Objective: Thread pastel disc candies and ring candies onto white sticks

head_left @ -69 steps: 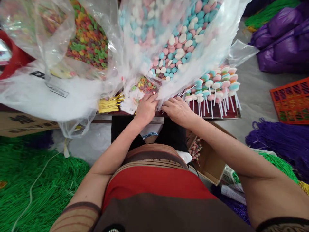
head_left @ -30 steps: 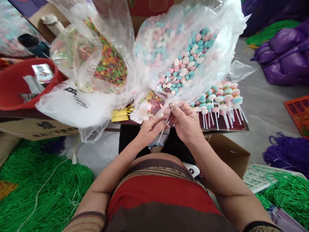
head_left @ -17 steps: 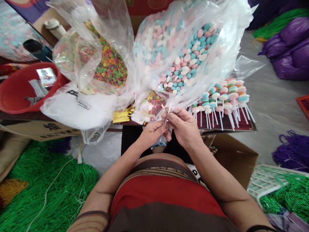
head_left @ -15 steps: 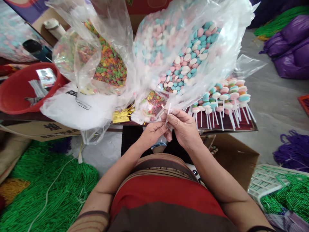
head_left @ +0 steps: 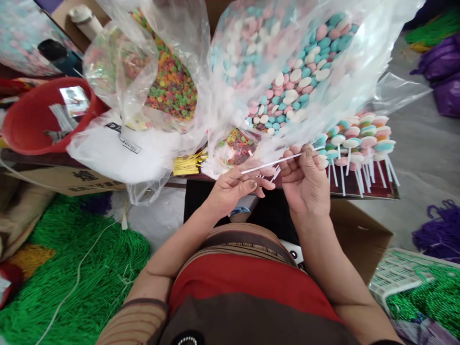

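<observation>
A thin white lollipop stick lies slanted between my hands. My right hand pinches its far end between thumb and fingers. My left hand has its fingers stretched out and the thumb apart; the stick's near end crosses over its index finger, and I cannot tell whether it touches. Just beyond the left hand, ring-shaped candies lie in clear plastic. Right of my right hand, finished-looking candy lollipops of pink, white, blue and green pieces lie with their white sticks towards me.
A big clear bag holds pink, white and blue candies; another holds ring candies. Yellow twist ties lie at the table edge, with a red basin far left. Below are a cardboard box, a white crate and green cords.
My hands have drawn apart, the right one moving right with the stick. The stick has swung from upright to nearly level, and my left fingers have opened. The view has shifted slightly.
</observation>
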Demonstrator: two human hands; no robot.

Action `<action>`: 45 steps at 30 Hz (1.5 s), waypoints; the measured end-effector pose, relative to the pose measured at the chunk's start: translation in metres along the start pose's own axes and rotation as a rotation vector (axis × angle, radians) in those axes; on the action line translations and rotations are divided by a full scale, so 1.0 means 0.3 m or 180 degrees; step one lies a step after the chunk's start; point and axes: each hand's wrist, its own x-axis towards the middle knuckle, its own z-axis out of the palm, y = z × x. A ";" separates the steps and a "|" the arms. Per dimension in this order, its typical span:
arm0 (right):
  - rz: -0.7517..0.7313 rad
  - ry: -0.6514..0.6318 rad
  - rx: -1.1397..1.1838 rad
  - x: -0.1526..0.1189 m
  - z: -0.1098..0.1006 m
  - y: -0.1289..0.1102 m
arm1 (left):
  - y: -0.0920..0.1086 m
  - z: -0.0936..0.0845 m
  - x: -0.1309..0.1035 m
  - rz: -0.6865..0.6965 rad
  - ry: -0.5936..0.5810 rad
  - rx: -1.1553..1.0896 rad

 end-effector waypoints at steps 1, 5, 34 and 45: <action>0.0047 0.0033 0.0092 -0.009 0.002 0.001 | -0.002 0.004 -0.001 0.0076 0.0057 0.0056; 0.0302 0.0142 0.0281 -0.056 0.030 -0.013 | -0.011 0.012 0.001 0.0188 0.0432 0.0219; 0.0704 -0.0492 -0.1023 -0.178 -0.017 -0.081 | 0.014 -0.067 0.318 0.0921 0.0484 0.3387; 0.0779 -0.0108 -0.0707 -0.183 -0.062 -0.073 | -0.058 -0.097 0.775 0.0290 0.0203 0.5578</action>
